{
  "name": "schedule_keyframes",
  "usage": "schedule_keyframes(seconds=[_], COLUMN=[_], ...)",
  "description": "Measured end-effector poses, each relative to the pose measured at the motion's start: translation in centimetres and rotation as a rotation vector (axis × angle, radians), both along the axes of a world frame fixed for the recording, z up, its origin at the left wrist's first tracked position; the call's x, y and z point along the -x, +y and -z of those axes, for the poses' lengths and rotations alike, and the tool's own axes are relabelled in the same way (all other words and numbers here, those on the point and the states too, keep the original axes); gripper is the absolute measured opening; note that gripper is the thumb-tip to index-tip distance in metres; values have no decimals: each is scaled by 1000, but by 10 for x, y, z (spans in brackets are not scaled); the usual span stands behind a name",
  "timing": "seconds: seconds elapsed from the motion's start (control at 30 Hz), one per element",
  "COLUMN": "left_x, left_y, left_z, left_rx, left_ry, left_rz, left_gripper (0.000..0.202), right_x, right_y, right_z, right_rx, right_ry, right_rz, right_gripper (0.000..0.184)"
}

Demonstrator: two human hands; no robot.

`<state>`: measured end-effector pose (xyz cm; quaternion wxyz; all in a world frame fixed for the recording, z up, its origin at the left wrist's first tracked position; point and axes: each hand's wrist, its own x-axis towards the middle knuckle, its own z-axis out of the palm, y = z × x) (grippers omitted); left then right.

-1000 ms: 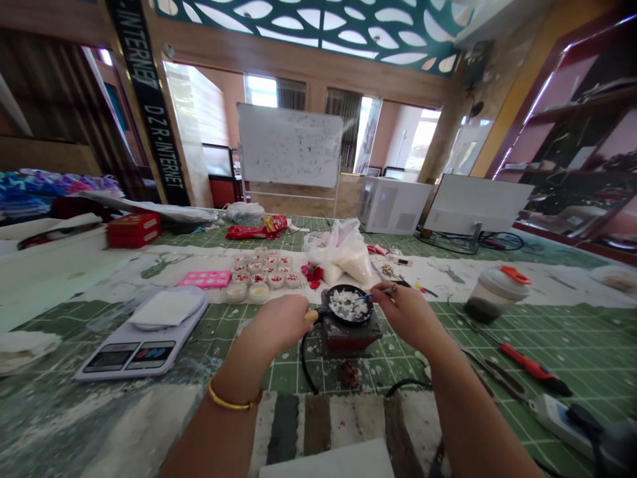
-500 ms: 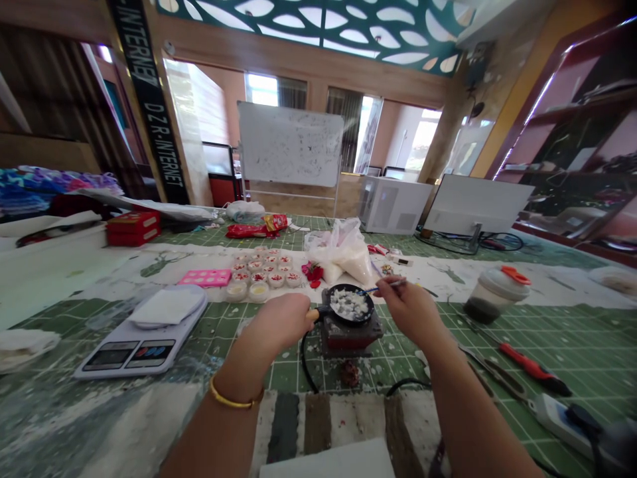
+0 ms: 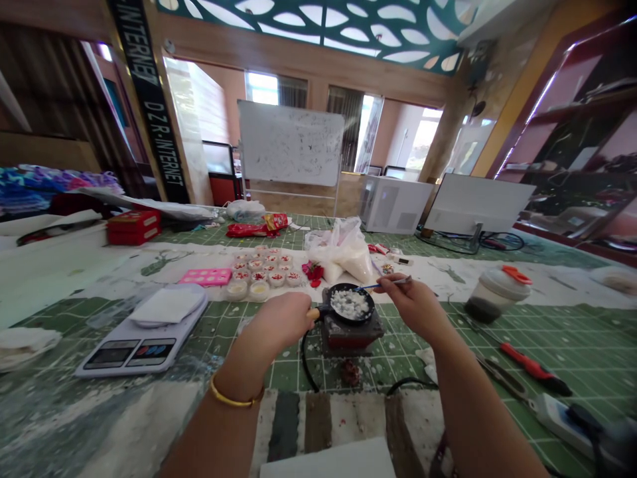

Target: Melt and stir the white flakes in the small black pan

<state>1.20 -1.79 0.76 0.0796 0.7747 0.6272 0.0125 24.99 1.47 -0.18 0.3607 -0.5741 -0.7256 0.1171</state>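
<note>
My left hand [image 3: 288,317] is closed around the handle [image 3: 314,313] of a small black frying pan [image 3: 371,315]. The pan rests on a small dark-topped electric hot plate [image 3: 350,340]. White lumps [image 3: 347,304], partly melted-looking, lie in the pan. Between the fingers of my right hand [image 3: 405,300] is a thin blue-tipped stirring stick [image 3: 371,287], its far end reaching into the pan among the lumps. Just behind the pan stands a clear plastic bag [image 3: 348,249] of white granules, beside red flowers [image 3: 313,271].
Several small cups [image 3: 266,269] with red bits stand left of the bag, by a pink mold [image 3: 205,277]. A digital scale [image 3: 144,332] lies at left. To the right are a lidded container [image 3: 497,294], a red-handled screwdriver [image 3: 535,368], scissors [image 3: 505,378] and a power strip [image 3: 562,415].
My right hand has shifted slightly, and the stick's tip has moved left, further into the pan. My left hand and the pan stay almost still.
</note>
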Motion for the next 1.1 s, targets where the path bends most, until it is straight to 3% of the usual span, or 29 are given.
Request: schedule_keyframes(seconds=[0.17,0.33,0.43,0.53,0.67,0.83,1.0,1.1], left_x=[2,1,0,-1,-1,0,1,1], left_y=[0,1,0,-2,-2,0,0,-2], left_z=[2,1,-1,-2,-2,0,1,0], left_rx=[-17,1,8,1,11,-18,-4,0], left_ry=[3,-14,-13,4,11,8,4,-3], left_rz=[13,11,6,4,-1,14,8,5], left_gripper=[23,23,23,22,26,23,20,21], right_x=[-2,-9,-9,-8,-11,-13,-8,-9], right_y=[17,6,-4,-2,8,2,-3,2], right_z=[11,-5,-12,-9,-1,-8,-9,-5], right_rx=[24,67,74,9,18,83,20,4], right_ry=[43,-136,-136,-87,-85,-178,-121,-142], right_rz=[-6,119,66,19,57,146,54,76], right_gripper=[34,37,36,34,32,36,34,34])
